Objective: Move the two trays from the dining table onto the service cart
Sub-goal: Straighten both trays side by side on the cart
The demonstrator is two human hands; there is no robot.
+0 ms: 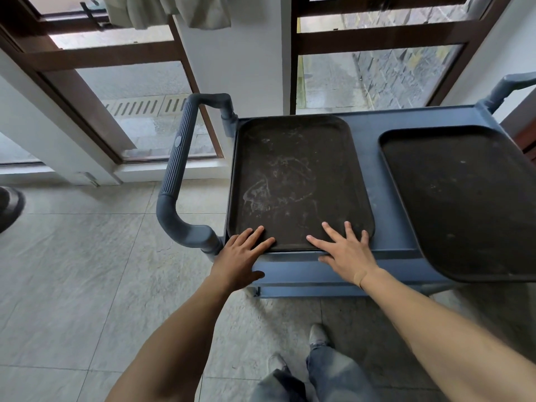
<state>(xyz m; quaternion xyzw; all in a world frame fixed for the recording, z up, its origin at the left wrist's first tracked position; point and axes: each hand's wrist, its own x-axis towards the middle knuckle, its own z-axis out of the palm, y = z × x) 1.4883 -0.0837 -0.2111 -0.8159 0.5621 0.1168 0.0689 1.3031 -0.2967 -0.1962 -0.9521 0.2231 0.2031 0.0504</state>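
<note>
Pale grey stone-look floor tiles [72, 285] lie below dark brown wooden-framed glass doors [150, 117], a white wall pillar [246, 62] between them; beige cloth [174, 10] hangs above.

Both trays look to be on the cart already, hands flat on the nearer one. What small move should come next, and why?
Probably lift both hands off. The left hand and right hand lie open on the left tray, which sits flat on the cart. The right tray overhangs the cart's near edge and may want a push inward afterwards.
</note>
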